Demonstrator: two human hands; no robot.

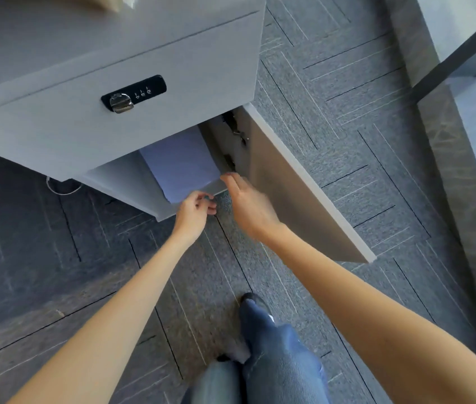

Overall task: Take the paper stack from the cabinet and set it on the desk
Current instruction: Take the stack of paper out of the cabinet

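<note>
The paper stack [181, 167] lies flat inside the open cabinet [120, 182], long axis running inward, its near edge just ahead of the half-curled left hand [194, 212] and loosely open right hand [248, 204] (neither grips yet).

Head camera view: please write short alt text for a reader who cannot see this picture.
Seen from above, a person's left hand and right hand reach toward the front edge of a white paper stack lying in a grey cabinet, whose door stands open to the right. A drawer above carries a black combination lock. The floor is grey carpet.
</note>
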